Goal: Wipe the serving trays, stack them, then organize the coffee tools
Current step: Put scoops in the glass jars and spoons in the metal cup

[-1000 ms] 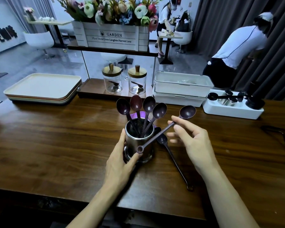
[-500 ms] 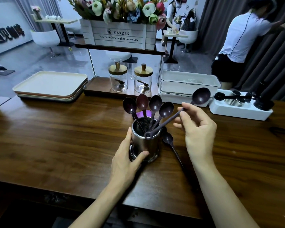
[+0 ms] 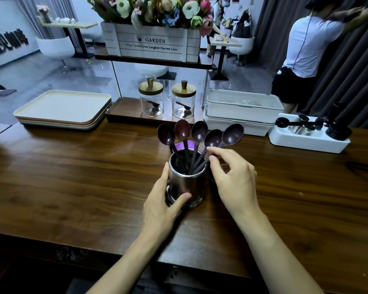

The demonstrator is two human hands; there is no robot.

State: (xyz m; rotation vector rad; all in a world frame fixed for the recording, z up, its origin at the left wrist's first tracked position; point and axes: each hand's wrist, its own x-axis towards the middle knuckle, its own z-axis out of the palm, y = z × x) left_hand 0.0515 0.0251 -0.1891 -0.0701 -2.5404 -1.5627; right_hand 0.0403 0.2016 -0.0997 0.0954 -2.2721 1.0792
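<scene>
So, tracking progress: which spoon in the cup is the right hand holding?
The rightmost spoon, leaning farthest out of the steel cup; the right hand pinches its handle.

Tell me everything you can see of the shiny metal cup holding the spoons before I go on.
The shiny cylindrical metal cup looks like polished steel, dark inside, with a wider ringed base. It stands upright on the brown wooden table, near its front middle. Five dark purplish spoons stand in it, bowls up, fanned out. The left hand grips its side, thumb across the front. The right hand pinches the rightmost spoon by its handle, just beside the rim.
</scene>
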